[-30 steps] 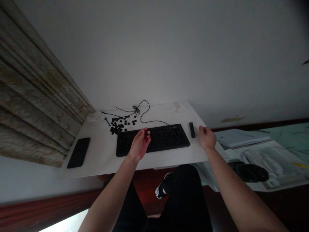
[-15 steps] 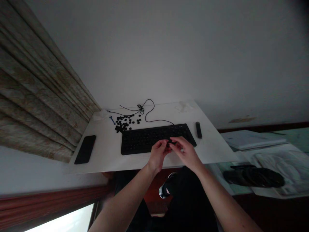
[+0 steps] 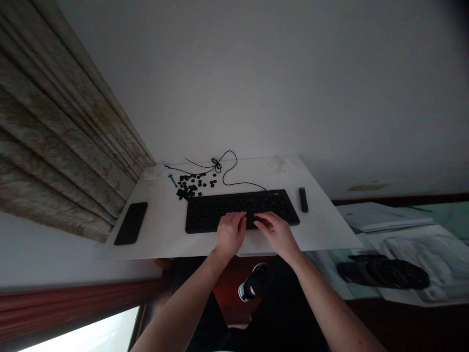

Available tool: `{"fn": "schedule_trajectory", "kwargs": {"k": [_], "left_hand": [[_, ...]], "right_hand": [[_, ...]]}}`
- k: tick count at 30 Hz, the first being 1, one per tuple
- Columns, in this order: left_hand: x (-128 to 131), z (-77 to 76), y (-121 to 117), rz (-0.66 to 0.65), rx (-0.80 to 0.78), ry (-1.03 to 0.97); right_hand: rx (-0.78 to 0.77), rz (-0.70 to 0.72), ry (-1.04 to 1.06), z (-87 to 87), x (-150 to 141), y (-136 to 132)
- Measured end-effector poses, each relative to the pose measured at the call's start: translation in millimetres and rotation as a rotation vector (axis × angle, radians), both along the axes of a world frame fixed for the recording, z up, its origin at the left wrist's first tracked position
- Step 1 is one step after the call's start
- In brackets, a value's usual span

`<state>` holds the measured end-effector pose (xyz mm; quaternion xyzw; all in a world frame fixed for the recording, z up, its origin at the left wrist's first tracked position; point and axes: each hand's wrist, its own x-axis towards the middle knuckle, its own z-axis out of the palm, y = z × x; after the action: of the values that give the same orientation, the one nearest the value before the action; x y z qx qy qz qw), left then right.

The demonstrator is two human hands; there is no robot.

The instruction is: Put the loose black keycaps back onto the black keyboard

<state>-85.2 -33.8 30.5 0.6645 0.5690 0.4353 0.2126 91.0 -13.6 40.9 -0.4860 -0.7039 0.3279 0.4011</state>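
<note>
White desk with black keyboard, two bare hands on the keys

Patterned curtain along the desk's left side; keyboard lying mid-desk toward the front edge; black smartphone well left of it; black oblong device just beside its right end; black cable looping behind it; loose keycaps heaped near its back left corner; small blue tool just beside them. Left hand and right hand side by side, slightly apart, fingers curled down on the front keys; any grip on a keycap impossible to tell
</note>
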Motion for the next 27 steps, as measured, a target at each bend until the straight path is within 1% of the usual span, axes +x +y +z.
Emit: {"fn": "schedule_trajectory", "kwargs": {"k": [2, 3, 4, 6, 9, 13, 17, 21, 27], "left_hand": [[-16, -3.4, 2, 0.047, 0.132, 0.316], [-21, -5.6, 4, 0.063, 0.166, 0.42], [-26, -8.0, 6, 0.076, 0.186, 0.493], [-30, -12.9, 9, 0.098, 0.2, 0.575], [-29, -18.8, 14, 0.126, 0.194, 0.608], [-28, -22.7, 15, 0.102, 0.192, 0.606], [-28, -23.4, 15, 0.073, 0.203, 0.607], [-27, -23.2, 15, 0.06, 0.199, 0.622], [-26, -23.6, 15, 0.056, 0.188, 0.632]], "right_hand": [[-0.025, -0.029, 0.008, -0.7, 0, 8], [-0.043, -0.04, 0.009, -0.5, 0, 14], [-0.068, -0.046, 0.008, 0.1, -1, 19], [-0.14, -0.032, 0.005, 1.8, -5, 32], [-0.248, 0.035, 0.022, 4.8, -10, 53], [-0.334, 0.106, 0.042, 9.7, -11, 82], [-0.388, 0.101, -0.006, 16.4, -4, 104], [-0.43, 0.095, -0.044, 19.2, -3, 113], [-0.458, 0.133, -0.128, 19.1, -13, 113]]}}
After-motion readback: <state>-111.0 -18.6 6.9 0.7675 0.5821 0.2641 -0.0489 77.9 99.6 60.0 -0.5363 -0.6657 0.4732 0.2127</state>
